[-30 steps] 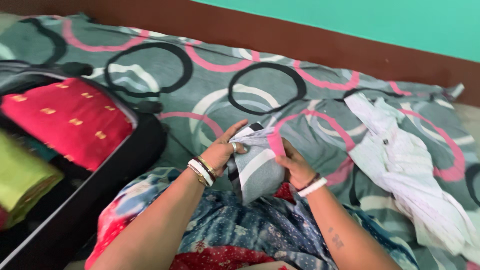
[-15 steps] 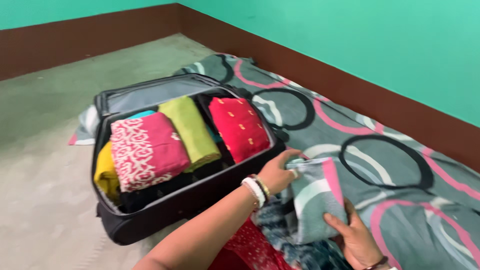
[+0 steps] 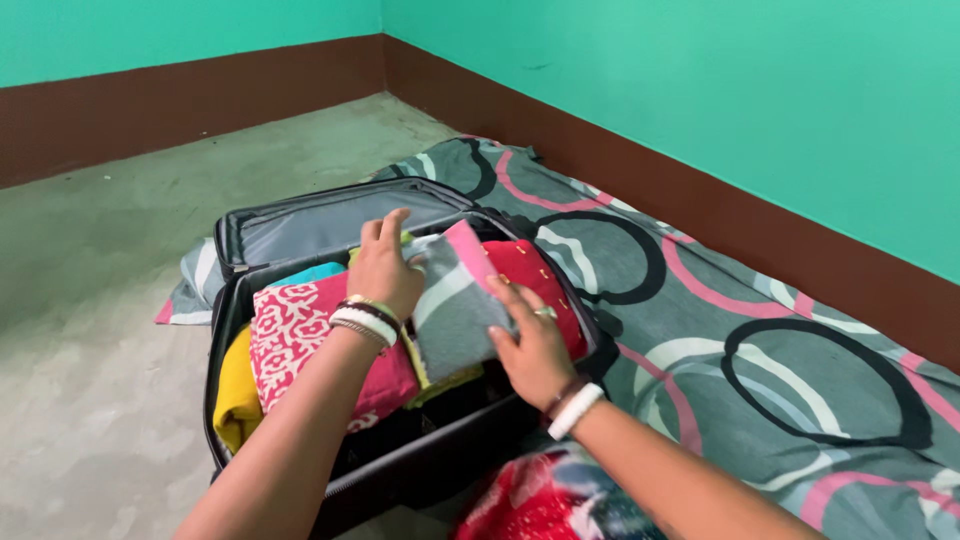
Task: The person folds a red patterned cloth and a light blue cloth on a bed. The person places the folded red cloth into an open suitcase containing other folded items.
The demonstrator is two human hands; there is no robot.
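Head camera looks down at an open black fabric suitcase [image 3: 300, 215] lying on the grey concrete floor [image 3: 90, 330], its far right corner overlapping a grey bedsheet printed with black, white and pink rings [image 3: 760, 350]. Both hands hold a folded grey cloth with white and pink stripes [image 3: 452, 300] over the right half of the suitcase. The left hand [image 3: 385, 268] grips the cloth's far left edge, fingers curled over it, bangles at the wrist. The right hand [image 3: 535, 345] lies flat on the cloth's right side, fingers spread and pressing down, a ring on one finger. Under the cloth sit a folded red garment with gold dots [image 3: 545, 285] and a lime-green fold [image 3: 445, 380]. Toward the suitcase's left side lie a pink-and-white patterned fold [image 3: 295, 335] and a yellow bundle [image 3: 235, 390].
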